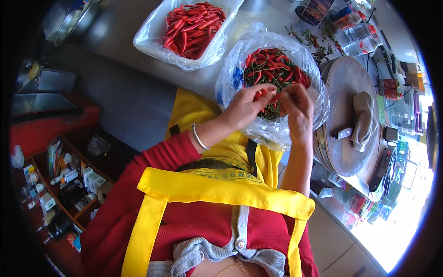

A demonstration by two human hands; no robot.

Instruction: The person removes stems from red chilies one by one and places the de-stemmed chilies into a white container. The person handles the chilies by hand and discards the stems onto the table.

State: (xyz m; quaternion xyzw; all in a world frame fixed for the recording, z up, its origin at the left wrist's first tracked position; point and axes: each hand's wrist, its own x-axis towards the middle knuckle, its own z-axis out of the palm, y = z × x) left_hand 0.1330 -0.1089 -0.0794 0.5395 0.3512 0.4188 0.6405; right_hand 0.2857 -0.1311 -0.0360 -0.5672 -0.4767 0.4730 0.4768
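Note:
My left hand is closed around red chili peppers, with its fingertips over a bag-lined container of red chilies with green stems. Close beside it, my right hand pinches a red chili between thumb and fingers; part of that chili is hidden by the fingers. Up and to the left, a second container lined with a clear plastic bag holds a heap of red chilies that show no green stems. Loose green stems lie on the metal counter at the upper right.
A round wooden chopping block stands to the right, bearing a folded cloth and a small dark-and-silver object. Behind are plastic bottles with red caps and a phone. A metal bowl is at the upper left.

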